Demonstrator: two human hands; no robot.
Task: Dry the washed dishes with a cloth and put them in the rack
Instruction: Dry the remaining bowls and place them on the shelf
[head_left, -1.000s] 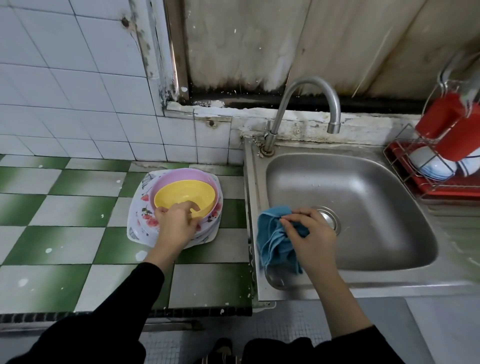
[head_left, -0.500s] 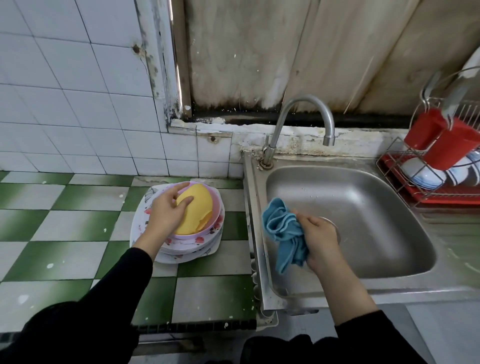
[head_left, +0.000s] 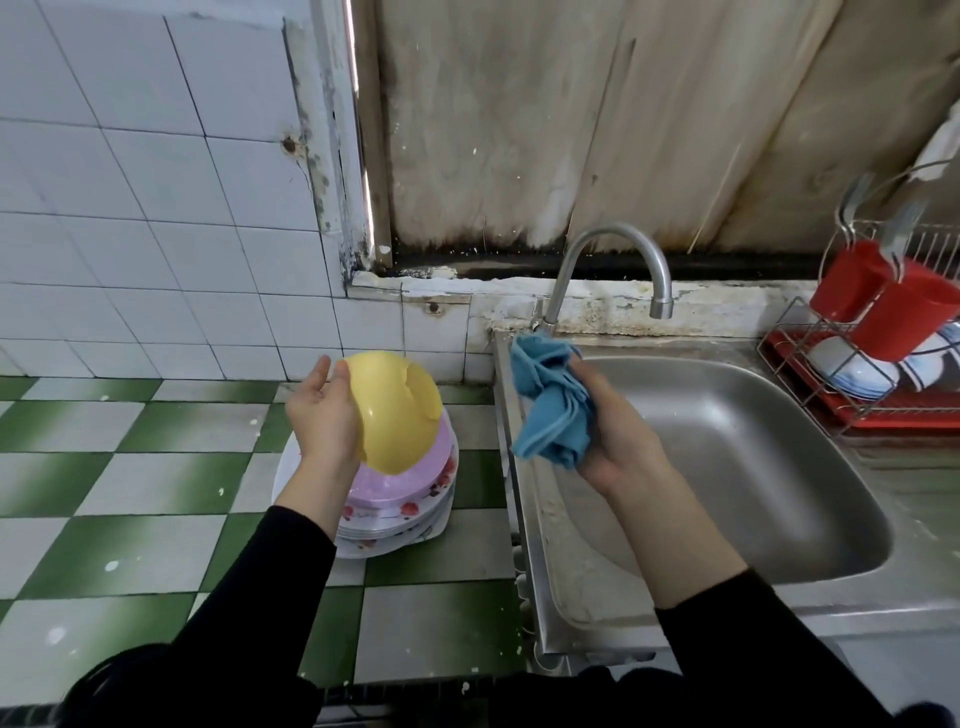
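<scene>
Yellow bowl (head_left: 397, 410) is gripped, tilted, by the left hand (head_left: 324, 415) above stacked plates (head_left: 410, 499). Right hand (head_left: 618, 431) clutches the blue cloth (head_left: 550, 400).

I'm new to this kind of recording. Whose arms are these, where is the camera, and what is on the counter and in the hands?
There is no machine here: a person works with bare hands. The single camera sits on their head and looks forward and down, so the arms enter from the bottom edge. The left hand holds a yellow bowl tilted above a stack of plates, topped by a lilac bowl, on the green-and-white tiled counter. The right hand grips a bunched blue cloth over the edge of the steel sink, near the tap. At far right stands a wire rack with red cups and some white bowls in it.
</scene>
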